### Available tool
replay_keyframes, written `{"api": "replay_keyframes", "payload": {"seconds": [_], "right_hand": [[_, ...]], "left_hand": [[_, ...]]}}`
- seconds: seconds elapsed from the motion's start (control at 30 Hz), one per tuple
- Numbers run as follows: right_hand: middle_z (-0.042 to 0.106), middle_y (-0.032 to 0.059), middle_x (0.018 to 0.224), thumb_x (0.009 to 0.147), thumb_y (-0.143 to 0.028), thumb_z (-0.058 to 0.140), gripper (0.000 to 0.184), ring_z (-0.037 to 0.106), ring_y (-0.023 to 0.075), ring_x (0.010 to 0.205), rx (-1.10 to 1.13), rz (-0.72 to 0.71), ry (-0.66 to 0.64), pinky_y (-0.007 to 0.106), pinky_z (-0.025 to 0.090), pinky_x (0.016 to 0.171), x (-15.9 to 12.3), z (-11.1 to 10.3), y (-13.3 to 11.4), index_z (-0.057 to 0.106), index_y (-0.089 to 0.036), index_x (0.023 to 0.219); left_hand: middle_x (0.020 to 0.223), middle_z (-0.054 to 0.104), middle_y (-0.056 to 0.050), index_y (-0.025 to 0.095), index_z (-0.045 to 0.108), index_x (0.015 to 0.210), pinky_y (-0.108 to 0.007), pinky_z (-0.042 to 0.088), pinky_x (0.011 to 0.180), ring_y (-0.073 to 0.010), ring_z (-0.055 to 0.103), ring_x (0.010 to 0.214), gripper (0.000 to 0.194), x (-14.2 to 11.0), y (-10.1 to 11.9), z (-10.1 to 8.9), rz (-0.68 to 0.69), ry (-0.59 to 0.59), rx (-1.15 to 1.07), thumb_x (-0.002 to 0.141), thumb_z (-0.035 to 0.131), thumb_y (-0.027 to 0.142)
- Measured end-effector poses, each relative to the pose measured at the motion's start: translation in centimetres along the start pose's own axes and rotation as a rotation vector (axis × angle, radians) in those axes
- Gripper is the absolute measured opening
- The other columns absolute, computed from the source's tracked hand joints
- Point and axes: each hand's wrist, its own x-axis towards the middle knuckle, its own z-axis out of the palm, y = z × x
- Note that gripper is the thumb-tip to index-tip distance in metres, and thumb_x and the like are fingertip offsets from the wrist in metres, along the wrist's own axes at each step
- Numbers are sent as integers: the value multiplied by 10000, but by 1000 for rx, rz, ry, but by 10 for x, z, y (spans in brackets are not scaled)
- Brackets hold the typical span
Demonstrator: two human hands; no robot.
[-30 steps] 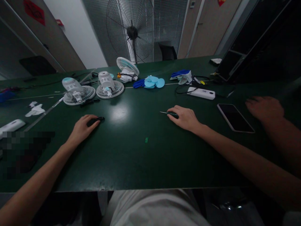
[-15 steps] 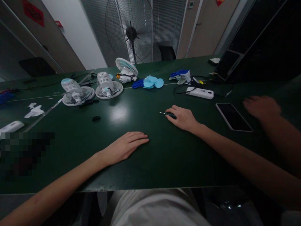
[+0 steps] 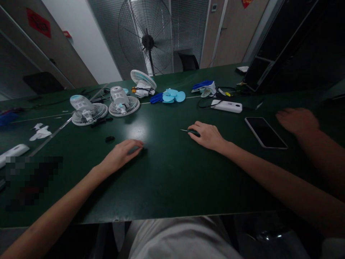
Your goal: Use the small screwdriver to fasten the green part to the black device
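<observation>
My left hand point(image 3: 122, 154) rests on the green table point(image 3: 172, 180) in front of me, fingers together and curled down onto the surface; whatever lies under them is hidden. A small black part point(image 3: 109, 139) sits on the table just left of it. My right hand point(image 3: 207, 136) is closed round a small dark-handled screwdriver point(image 3: 192, 132), whose thin tip points left along the table.
Three small white desk fans point(image 3: 122, 100) lie at the back left beside a light-blue fan blade point(image 3: 172, 96) and blue gloves point(image 3: 203, 86). A white power bank point(image 3: 226, 105) and a phone point(image 3: 265, 132) lie at the right. Another person's hand point(image 3: 296, 120) rests past the phone.
My left hand let go of the black part, swept right over a small green piece, then drew back left; the green piece no longer shows. My right hand has barely moved.
</observation>
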Motion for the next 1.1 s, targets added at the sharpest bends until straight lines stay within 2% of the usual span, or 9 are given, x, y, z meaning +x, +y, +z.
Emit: {"api": "replay_keyframes", "payload": {"seconds": [0.1,0.17,0.23,0.4,0.6,0.73,1.1], "right_hand": [[625,103,1181,1028,-465,490,401,612,220,873,-4,-1,3,299,444,600,0,0,1,609,-220,1322],[626,102,1180,1029,-465,490,399,613,221,879,-4,-4,6,303,447,607,0,1,1,609,-221,1321],[626,102,1177,1028,-465,492,398,612,219,879,-1,-5,6,303,450,611,1,1,2,610,-219,1318],[634,100,1150,1030,-457,489,379,617,227,883,-11,-6,19,308,447,619,1,1,1,619,-223,1297],[634,98,1150,1032,-453,487,374,618,221,883,-1,-10,20,308,450,622,0,0,-1,614,-221,1296],[628,96,1160,1031,-455,491,379,607,208,864,2,-11,14,294,442,608,0,1,1,606,-220,1304],[628,98,1176,1030,-478,475,400,607,219,865,2,-8,-4,306,427,608,1,1,2,601,-235,1322]], "left_hand": [[1141,735,-67,215,685,1153,-403,559,928,-240,692,984,327,-14,-45,-21,-338,341,80,951,583,452],[1105,744,-69,183,705,1118,-416,549,951,-242,695,970,350,-24,-70,-31,-454,505,68,916,620,456],[1087,751,-73,161,721,1085,-415,546,967,-242,700,974,375,-31,-85,-36,-519,582,13,876,668,468],[1086,769,-61,220,745,1109,-405,553,979,-252,724,990,412,-37,-96,-34,-614,551,-73,832,706,522],[1077,784,-34,261,776,1091,-393,518,1027,-269,726,1042,379,-39,-106,-31,-718,435,-99,794,737,494],[1068,786,-44,239,779,1116,-378,508,1014,-272,721,1045,412,-40,-108,-32,-774,422,-124,786,751,484],[1121,779,-88,161,751,1184,-367,514,961,-272,702,1058,513,-44,-111,-33,-814,444,-253,780,787,475]]}}
